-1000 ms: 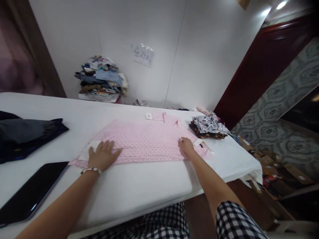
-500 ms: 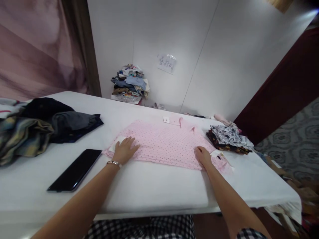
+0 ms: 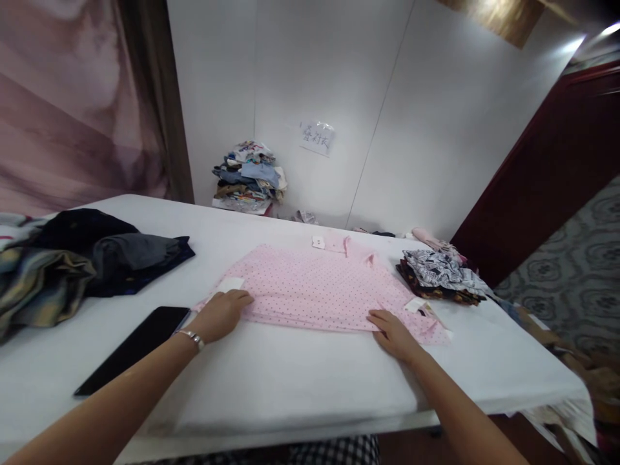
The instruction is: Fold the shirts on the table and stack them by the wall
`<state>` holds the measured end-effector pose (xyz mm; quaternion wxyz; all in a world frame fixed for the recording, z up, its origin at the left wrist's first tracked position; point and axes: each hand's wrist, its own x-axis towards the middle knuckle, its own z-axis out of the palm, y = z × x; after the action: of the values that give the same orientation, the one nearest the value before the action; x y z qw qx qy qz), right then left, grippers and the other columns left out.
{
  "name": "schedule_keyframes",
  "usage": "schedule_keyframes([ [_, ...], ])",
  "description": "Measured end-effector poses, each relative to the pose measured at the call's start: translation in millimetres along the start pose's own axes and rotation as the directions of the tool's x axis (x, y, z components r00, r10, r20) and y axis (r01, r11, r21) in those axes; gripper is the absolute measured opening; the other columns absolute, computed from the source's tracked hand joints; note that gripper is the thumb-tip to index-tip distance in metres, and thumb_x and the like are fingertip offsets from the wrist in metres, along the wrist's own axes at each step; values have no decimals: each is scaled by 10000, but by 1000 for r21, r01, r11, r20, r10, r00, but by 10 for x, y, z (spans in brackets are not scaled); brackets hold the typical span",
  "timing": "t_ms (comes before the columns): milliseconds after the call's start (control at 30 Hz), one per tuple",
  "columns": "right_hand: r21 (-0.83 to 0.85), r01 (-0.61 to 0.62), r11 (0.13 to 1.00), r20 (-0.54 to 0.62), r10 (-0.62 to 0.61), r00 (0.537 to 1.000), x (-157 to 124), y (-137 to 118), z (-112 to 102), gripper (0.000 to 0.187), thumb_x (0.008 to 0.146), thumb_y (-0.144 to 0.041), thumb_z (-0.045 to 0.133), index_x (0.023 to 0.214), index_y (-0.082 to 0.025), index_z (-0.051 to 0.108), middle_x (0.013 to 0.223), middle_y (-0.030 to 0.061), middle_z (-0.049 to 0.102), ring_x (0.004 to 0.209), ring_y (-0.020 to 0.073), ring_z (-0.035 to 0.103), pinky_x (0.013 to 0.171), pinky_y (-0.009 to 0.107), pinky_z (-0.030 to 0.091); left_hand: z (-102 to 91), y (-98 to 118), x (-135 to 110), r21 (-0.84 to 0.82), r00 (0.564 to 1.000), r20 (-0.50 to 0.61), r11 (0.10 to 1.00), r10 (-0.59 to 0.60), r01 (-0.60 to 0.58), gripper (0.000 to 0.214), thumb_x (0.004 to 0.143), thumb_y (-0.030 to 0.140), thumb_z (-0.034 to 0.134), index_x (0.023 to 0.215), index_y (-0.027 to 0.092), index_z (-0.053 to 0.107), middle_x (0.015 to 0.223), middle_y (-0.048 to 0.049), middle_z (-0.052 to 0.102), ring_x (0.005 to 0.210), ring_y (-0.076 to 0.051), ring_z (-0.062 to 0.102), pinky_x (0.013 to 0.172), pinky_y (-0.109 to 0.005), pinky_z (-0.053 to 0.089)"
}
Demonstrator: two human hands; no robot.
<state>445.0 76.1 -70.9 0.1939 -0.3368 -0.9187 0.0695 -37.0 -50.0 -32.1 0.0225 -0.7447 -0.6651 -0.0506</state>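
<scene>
A pink dotted shirt (image 3: 310, 284) lies spread on the table, its collar side away from me and its long edge toward me. My left hand (image 3: 225, 315) is at its near left corner, fingers together and curled over the cloth, thumb hidden, beside a white tag (image 3: 231, 283). My right hand (image 3: 394, 332) rests at the near edge toward the right, fingers stretched on the fabric and thumb apart from them. Another white tag (image 3: 318, 242) lies by the collar, and a label (image 3: 415, 305) shows on the right part of the shirt.
A black phone (image 3: 133, 349) lies left, partly behind my left forearm. Crumpled dark and plaid clothes (image 3: 111, 258) fill the table's left side. Folded patterned garments (image 3: 438, 274) are stacked at right. Behind the white table (image 3: 300, 387) stand a clothes pile (image 3: 249, 174) and a wall with a sign (image 3: 317, 137).
My left hand has slid left and toward me, its spread fingers now drawn together. My right hand has moved nearer the edge, its fingers straightened. The camera view has tilted up slightly.
</scene>
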Motion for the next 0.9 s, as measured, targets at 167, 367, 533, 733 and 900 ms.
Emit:
schedule_keyframes([
  [167,64,13,998,-83,-8,997,50,108,87,408,805,-111,442,1132,-206,666,1219,108,641,1152,238,560,1021,476,425,4,9,116,27,999,-38,1000,3,-2,437,824,49,310,1093,161,636,1136,-134,632,1046,-259,569,843,-403,441],
  [367,217,-121,969,-115,148,982,58,88,96,421,750,-96,446,1093,-200,665,1160,107,666,1115,238,584,1010,463,439,-64,66,254,105,997,-14,991,-78,79,312,825,46,346,930,124,630,987,-151,644,983,-257,578,833,-361,439],
  [533,247,-147,958,-74,170,983,-118,-21,5,440,752,-96,442,1121,-201,658,1186,104,659,1141,240,578,1035,464,419,-110,171,94,100,996,-2,991,-90,89,326,782,17,357,916,132,631,964,-142,658,952,-257,603,804,-359,454],
  [733,278,-170,946,79,153,985,-271,-219,-154,359,839,-232,517,1166,-193,659,1323,123,583,1247,256,515,1081,475,373,-108,158,-141,15,992,-18,992,-123,123,346,807,73,325,856,155,657,920,-137,678,899,-270,633,785,-382,476],
  [900,427,-269,863,180,210,961,-12,-285,-407,483,839,-452,589,1278,-250,592,1385,89,538,1261,268,510,1034,462,428,-175,236,83,-83,990,-60,989,-125,120,433,857,287,366,1153,144,648,1222,-127,647,1146,-277,579,998,-406,417],
])
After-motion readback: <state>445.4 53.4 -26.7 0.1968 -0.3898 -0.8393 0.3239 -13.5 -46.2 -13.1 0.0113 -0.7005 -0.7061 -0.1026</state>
